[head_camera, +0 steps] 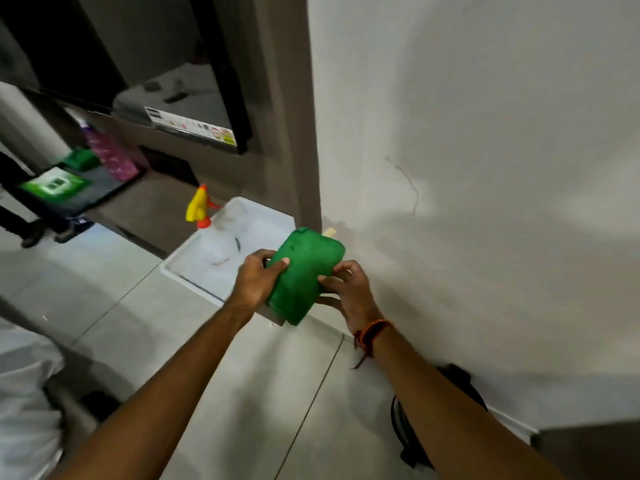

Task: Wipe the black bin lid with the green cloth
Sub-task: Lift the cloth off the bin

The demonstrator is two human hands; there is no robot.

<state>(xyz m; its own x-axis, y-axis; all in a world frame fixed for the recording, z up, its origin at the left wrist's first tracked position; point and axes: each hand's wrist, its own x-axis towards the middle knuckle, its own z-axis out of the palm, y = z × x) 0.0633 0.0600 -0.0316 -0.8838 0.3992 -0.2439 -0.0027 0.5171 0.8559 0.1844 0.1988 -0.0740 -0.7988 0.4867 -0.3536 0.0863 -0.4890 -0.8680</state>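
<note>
Both my hands hold a folded green cloth [304, 271] in the air, near the corner where the white wall meets a brown cabinet. My left hand [256, 278] grips the cloth's left edge with the thumb on top. The right edge is pinched by my right hand [349, 292], which has a red thread band at the wrist. A black rounded object [401, 431] lies on the floor by the wall, largely hidden behind my right forearm. I cannot tell whether it is the bin lid.
A white plastic tub [194, 271] sits on the tiled floor just left of the cloth, with a yellow-and-orange spray bottle [199, 206] in it. On the cabinet shelf stand a pink bottle [110, 154] and a green packet [53, 185]. Another person's feet [34, 233] are at far left.
</note>
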